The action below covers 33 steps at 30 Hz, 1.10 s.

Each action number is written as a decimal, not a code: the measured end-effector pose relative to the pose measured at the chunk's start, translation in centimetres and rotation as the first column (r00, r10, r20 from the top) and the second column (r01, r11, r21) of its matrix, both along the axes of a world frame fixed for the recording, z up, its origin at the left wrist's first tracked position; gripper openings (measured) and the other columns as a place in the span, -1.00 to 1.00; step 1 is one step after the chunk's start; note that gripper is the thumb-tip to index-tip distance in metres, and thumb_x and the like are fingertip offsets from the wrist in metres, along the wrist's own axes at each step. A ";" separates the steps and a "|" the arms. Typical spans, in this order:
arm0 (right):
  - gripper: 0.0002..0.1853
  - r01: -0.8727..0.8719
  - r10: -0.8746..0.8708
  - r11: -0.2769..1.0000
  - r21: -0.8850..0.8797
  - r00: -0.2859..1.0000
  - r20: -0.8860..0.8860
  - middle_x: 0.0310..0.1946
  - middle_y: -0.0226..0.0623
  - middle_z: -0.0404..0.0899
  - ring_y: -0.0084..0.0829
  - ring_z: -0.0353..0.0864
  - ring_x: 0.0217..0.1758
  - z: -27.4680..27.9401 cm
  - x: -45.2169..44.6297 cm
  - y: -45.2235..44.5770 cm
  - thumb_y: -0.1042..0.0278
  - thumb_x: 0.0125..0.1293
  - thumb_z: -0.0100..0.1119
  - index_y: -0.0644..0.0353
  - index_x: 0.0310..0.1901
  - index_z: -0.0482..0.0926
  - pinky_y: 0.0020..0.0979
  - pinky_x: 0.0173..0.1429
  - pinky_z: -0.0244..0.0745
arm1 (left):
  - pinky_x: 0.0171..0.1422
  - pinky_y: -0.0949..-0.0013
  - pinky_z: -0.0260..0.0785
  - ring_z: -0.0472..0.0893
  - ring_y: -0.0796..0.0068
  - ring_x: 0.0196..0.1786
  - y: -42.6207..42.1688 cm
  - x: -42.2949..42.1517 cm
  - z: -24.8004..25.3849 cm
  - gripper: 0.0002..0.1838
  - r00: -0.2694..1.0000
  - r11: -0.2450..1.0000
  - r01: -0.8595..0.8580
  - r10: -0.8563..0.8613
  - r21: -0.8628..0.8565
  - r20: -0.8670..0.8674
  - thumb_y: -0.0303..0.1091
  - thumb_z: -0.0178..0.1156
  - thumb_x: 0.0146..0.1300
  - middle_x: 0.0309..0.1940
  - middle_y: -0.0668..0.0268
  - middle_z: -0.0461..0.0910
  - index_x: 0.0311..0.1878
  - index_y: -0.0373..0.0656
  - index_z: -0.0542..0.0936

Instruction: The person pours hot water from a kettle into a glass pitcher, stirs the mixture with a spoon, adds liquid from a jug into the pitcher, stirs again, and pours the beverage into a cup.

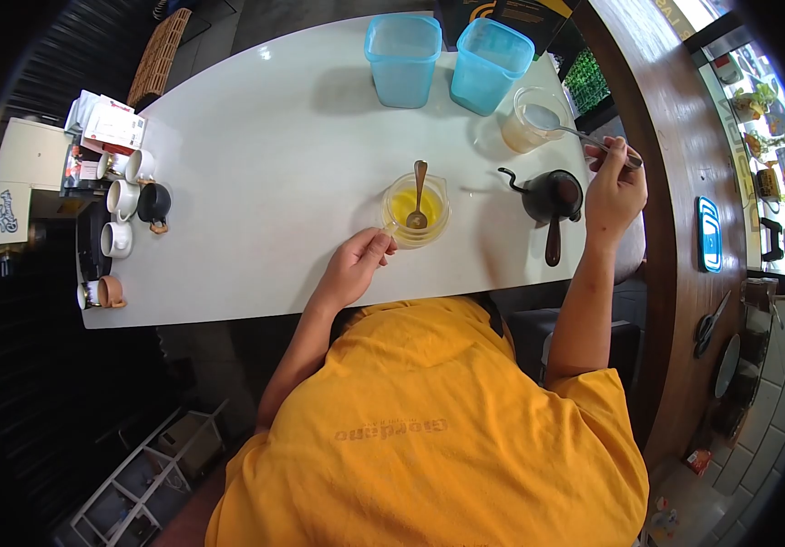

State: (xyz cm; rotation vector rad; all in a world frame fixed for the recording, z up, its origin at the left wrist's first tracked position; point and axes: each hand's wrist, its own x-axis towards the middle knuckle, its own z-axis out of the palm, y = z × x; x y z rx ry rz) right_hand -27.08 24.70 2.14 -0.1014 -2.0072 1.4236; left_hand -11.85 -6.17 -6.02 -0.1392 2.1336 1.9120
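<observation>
A clear cup with yellow liquid (403, 202) stands near the table's front edge, a metal spoon (420, 187) leaning in it. My left hand (357, 264) is closed on the cup's handle at its left side. Raised at the right, my right hand (615, 187) grips the handle of a long spoon (579, 134). The bowl of that spoon is over a clear plastic container (524, 139) with pale contents; whether it touches them is hard to tell. Between this container and the front edge sits a black gooseneck kettle (552, 198) with a brown handle.
Two blue translucent containers (402, 68) (491, 73) stand at the back of the white table (256, 182). Several cups (123, 199) line the left edge beside papers (113, 126). A wooden counter (675, 164) with scissors (709, 326) runs along the right.
</observation>
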 end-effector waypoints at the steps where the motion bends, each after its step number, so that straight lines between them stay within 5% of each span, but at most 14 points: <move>1: -0.71 -0.025 0.024 0.998 -0.058 0.999 -0.024 -0.49 -0.32 0.67 -0.67 0.52 -0.48 0.3 0.2 0.0 0.24 0.45 0.05 0.34 -0.22 0.58 -0.59 -0.35 0.41 | -0.16 0.53 0.30 0.43 0.66 -0.30 0.0 0.0 0.0 -0.59 1.000 1.000 0.006 -0.006 -0.014 -0.008 -0.03 -0.09 0.50 -0.34 0.44 0.50 -0.21 -0.20 0.54; 10: -0.69 -0.103 0.103 0.977 -0.188 0.995 -0.009 -0.46 -0.21 0.66 -0.61 0.50 -0.45 2.8 3.1 0.7 0.24 0.49 -0.02 0.38 -0.16 0.56 -0.58 -0.27 0.39 | -0.15 0.49 0.38 0.46 0.61 -0.35 0.0 -0.1 -0.1 -0.63 1.000 1.000 -0.015 0.016 0.011 -0.009 -0.10 -0.03 0.48 -0.37 0.38 0.54 -0.22 -0.24 0.55; 18: -0.68 -0.412 0.474 0.820 -0.397 0.878 0.067 -0.42 -0.25 0.64 -0.62 0.51 -0.40 1.4 6.1 -0.4 0.24 0.52 -0.09 0.36 -0.13 0.55 -0.59 -0.28 0.37 | -0.14 0.48 0.39 0.47 0.60 -0.33 0.0 -0.1 0.4 -0.64 1.000 1.000 -0.016 0.016 -0.013 0.010 -0.13 -0.03 0.48 -0.35 0.38 0.56 -0.21 -0.25 0.55; 24: -0.71 -0.552 0.591 0.779 -0.296 0.804 0.057 -0.40 -0.20 0.65 -0.54 0.55 -0.37 0.3 8.4 -1.7 0.36 0.52 -0.15 0.42 -0.12 0.53 -0.53 -0.20 0.46 | -0.14 0.48 0.40 0.47 0.60 -0.32 0.1 -0.1 0.4 -0.65 1.000 1.000 -0.022 0.022 -0.005 0.001 -0.14 -0.03 0.49 -0.34 0.37 0.56 -0.20 -0.26 0.55; 27: -0.73 -0.647 0.644 0.762 0.034 0.762 0.064 -0.36 -0.16 0.67 -0.52 0.54 -0.37 0.7 9.0 -1.8 0.40 0.50 -0.13 0.43 -0.14 0.54 -0.54 -0.20 0.46 | -0.14 0.48 0.40 0.48 0.59 -0.32 0.1 0.0 0.2 -0.65 1.000 1.000 -0.026 0.026 0.006 -0.004 -0.15 -0.03 0.49 -0.34 0.37 0.56 -0.20 -0.26 0.55; 32: -0.71 -0.593 0.584 0.805 -0.017 0.797 -0.157 -0.37 -0.13 0.66 -0.49 0.54 -0.36 1.4 8.0 -1.0 0.36 0.51 -0.14 0.41 -0.16 0.53 -0.51 -0.24 0.44 | -0.14 0.48 0.40 0.47 0.59 -0.33 0.2 0.0 0.4 -0.65 1.000 1.000 -0.029 0.029 0.005 -0.005 -0.15 -0.03 0.49 -0.34 0.36 0.56 -0.20 -0.26 0.55; 33: -0.71 -0.456 0.436 0.887 -0.066 0.877 -0.200 -0.37 -0.13 0.66 -0.49 0.55 -0.36 1.7 7.4 -0.6 0.34 0.51 -0.14 0.40 -0.16 0.53 -0.50 -0.24 0.44 | -0.14 0.48 0.40 0.47 0.59 -0.34 0.2 0.0 0.3 -0.65 1.000 1.000 -0.029 0.029 -0.002 -0.009 -0.14 -0.03 0.49 -0.35 0.36 0.56 -0.20 -0.26 0.55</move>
